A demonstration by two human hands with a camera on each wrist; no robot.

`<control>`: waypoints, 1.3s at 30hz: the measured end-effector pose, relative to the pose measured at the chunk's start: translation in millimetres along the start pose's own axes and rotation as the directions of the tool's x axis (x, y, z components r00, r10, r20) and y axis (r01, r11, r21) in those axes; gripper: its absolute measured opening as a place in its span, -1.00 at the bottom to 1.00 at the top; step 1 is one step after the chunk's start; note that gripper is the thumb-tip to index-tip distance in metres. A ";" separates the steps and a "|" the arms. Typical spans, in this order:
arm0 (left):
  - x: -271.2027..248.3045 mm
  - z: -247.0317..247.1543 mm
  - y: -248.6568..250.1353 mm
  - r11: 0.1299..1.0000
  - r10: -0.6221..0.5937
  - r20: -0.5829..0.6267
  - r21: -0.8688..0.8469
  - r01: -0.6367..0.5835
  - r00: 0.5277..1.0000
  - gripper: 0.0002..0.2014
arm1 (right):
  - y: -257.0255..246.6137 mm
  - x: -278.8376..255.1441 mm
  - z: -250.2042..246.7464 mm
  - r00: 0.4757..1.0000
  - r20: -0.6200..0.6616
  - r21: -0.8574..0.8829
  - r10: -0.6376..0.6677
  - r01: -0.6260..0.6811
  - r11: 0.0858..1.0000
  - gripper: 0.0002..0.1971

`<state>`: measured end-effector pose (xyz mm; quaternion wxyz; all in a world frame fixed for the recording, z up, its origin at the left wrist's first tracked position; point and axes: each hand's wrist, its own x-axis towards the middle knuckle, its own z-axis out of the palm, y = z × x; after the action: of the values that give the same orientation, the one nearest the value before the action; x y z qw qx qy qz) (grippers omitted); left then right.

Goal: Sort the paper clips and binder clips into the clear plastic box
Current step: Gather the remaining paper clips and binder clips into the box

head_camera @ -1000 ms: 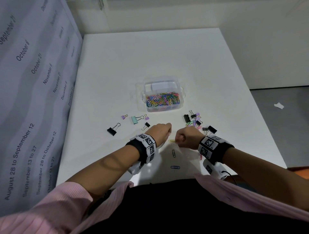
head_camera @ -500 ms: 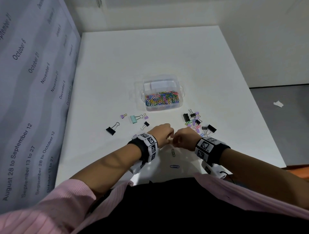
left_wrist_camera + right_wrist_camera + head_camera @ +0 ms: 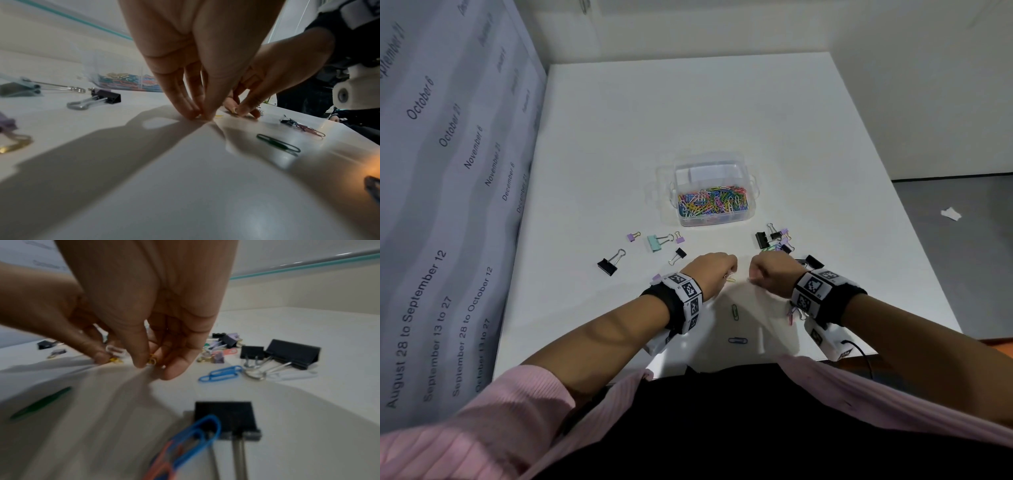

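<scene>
From the head view, we have our left hand (image 3: 711, 270) and right hand (image 3: 774, 274) low over the white table (image 3: 722, 113), knuckles up, close to each other. A yellow paper clip (image 3: 730, 279) lies under the left fingertips. The clear box (image 3: 714, 198) sits well beyond them, its near compartment full of coloured paper clips. Binder clips lie to either side, among them a black binder clip (image 3: 611, 263) on the left and a mint binder clip (image 3: 658, 242) nearer the box. A green paper clip (image 3: 735, 312) and a blue paper clip (image 3: 738, 340) lie closer to us.

In the left wrist view, our left fingertips (image 3: 197, 112) are bunched together against the table, apparently pinching the yellow clip, though we see little of it.

In the right wrist view, our right fingers (image 3: 141, 360) are curled and seem to nip something small and yellowish; blur keeps us from saying what.

The risk, we judge, is a slip. Thin wire flat on a smooth table gives little to grab, so a clip could skid away or drop on the way to the box. With both hands this close, one could knock the other's pick.
</scene>
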<state>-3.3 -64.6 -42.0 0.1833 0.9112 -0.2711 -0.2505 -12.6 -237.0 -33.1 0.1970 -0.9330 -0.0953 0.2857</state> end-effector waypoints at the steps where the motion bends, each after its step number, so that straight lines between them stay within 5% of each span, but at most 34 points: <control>1: 0.7 -0.1 -0.7 1.000 -0.005 0.008 0.020 0.005 1.000 -0.72 | 0.9 0.1 -4.1 1.000 -0.009 0.010 0.014 -0.014 1.000 -0.78; 4: 2.9 -0.8 -3.3 0.997 -0.013 0.011 0.082 0.012 1.000 -0.74 | -0.2 4.7 -19.0 0.999 -0.050 0.004 -0.003 0.003 1.000 -0.94; 17: 5.0 -27.3 -13.7 0.989 -0.096 -0.004 0.113 0.096 0.995 -0.87 | -34.4 72.2 -96.6 0.913 -0.407 0.107 -0.026 0.076 0.991 -0.83; 23: 20.0 -76.0 -23.5 0.988 -0.122 -0.196 0.068 0.138 0.973 -0.86 | -24.6 55.6 -77.5 0.924 -0.376 0.072 -0.069 0.104 0.992 -0.83; 27: 30.8 -95.7 -34.0 0.978 -0.209 -0.297 -0.059 0.200 0.932 -0.85 | -7.4 29.7 -54.3 0.969 -0.241 0.078 -0.052 0.073 0.994 -0.77; 31: 38.9 -95.1 -44.5 0.965 -0.263 -0.317 -0.091 0.247 0.911 -0.78 | 16.1 8.4 -45.7 0.984 -0.178 0.071 -0.003 0.015 0.997 -0.77; 35: 41.3 -83.3 -43.6 0.980 -0.191 -0.300 -0.012 0.197 0.935 -0.72 | 40.6 -5.4 -43.5 0.984 -0.170 0.038 0.047 -0.041 0.998 -0.91; 39: 39.6 -68.2 -23.8 0.999 -0.042 -0.289 -0.002 0.043 0.956 -0.70 | 59.9 -9.0 -35.0 0.982 -0.163 0.029 0.094 -0.090 0.995 -0.81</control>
<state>73.0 -55.6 -12.2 0.2135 0.9440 -0.2224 -0.1178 3.9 -304.7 -27.4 0.2009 -0.9545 -0.0323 0.2179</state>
